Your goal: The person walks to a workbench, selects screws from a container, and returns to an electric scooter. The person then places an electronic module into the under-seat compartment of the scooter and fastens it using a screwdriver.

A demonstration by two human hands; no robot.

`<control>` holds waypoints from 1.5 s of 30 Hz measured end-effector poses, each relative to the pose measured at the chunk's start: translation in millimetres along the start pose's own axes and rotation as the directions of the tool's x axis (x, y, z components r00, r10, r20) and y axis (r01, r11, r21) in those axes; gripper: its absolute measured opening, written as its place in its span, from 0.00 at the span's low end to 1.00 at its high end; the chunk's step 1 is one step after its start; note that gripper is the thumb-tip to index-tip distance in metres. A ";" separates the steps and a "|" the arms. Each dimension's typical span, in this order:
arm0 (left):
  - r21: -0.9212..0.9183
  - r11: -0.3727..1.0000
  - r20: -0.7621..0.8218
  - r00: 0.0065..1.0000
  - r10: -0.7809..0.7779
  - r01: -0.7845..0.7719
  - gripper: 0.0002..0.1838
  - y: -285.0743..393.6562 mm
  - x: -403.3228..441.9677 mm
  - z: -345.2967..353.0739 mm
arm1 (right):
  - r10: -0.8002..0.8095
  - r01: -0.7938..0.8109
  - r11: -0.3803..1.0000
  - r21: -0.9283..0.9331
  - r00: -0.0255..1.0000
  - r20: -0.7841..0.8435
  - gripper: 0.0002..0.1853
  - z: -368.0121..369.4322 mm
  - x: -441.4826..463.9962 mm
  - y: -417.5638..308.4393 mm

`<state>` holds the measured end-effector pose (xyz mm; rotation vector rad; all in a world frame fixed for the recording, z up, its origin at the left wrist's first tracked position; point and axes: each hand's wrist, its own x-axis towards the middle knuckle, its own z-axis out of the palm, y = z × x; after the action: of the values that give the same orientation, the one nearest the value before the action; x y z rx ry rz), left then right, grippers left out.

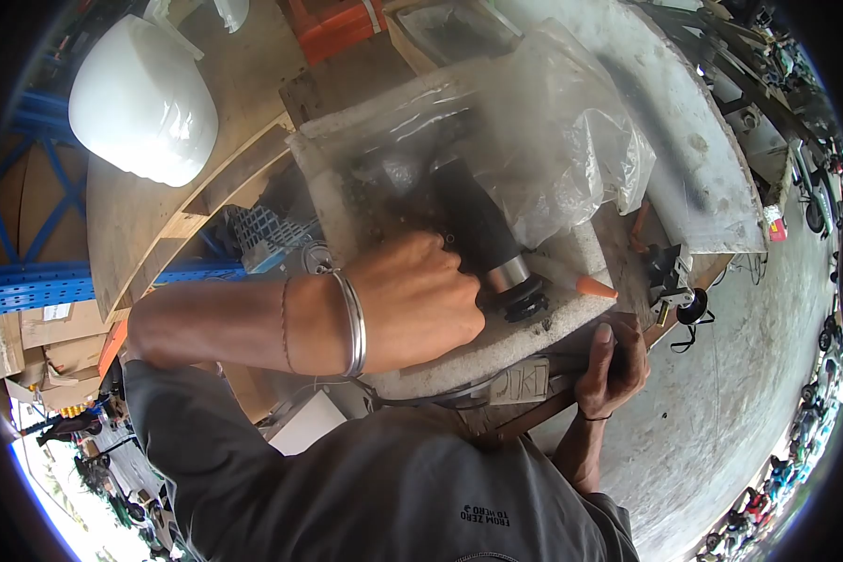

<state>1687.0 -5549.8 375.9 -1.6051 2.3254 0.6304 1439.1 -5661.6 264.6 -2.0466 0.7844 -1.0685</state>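
My left hand (417, 300), with a silver bangle on its wrist, is curled into a fist over the foam-walled box (571, 323); whatever its fingers hold is hidden. Just beyond the knuckles lies a black cylinder (478, 211) with a silver band and a black ribbed end. Clear plastic sheeting (571, 140) covers part of the box. An orange-tipped piece (595, 287) rests on the box's near edge. My right hand (613, 361) is beside the box's right corner, fingers curled and thumb raised; what it holds, if anything, cannot be made out.
A glossy white shell (140, 103) stands on a curved wooden board (244, 169) at the upper left. An orange bin (332, 23) is at the top. Blue racking (28, 290) and cartons are at the left. A black metal fitting (670, 272) sits right of the box.
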 end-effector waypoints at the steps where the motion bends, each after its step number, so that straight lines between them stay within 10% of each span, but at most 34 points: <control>1: -0.001 1.000 -0.002 1.000 -0.006 0.006 0.03 0.5 0.2 0.1 | -0.001 0.001 1.000 -0.002 1.000 0.001 0.07 -0.3 0.2 -0.1; 21: -0.360 0.930 -0.215 0.977 -0.010 -0.070 0.09 -22.1 -23.9 3.7 | 0.011 -0.011 0.999 0.036 1.000 0.006 0.06 -2.3 -0.9 1.2; 30: -0.246 0.969 -0.093 0.996 0.002 -0.025 0.04 -11.2 -6.1 3.5 | -0.005 0.004 1.000 0.027 1.000 0.023 0.08 -2.8 -1.4 2.2; 38: 0.217 0.974 -0.136 0.990 -0.032 0.061 0.06 26.3 -3.4 9.2 | 0.037 -0.036 0.996 0.077 0.999 -0.011 0.06 -4.7 -3.2 4.9; 45: 0.166 0.984 -0.164 0.986 -0.042 0.069 0.05 23.9 -5.4 11.2 | 0.030 -0.029 0.995 0.092 0.999 -0.012 0.07 -3.6 -2.3 4.3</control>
<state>1666.3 -5532.8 373.5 -1.6887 2.3618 0.2891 1434.1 -5663.4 261.7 -1.9470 0.7563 -1.0832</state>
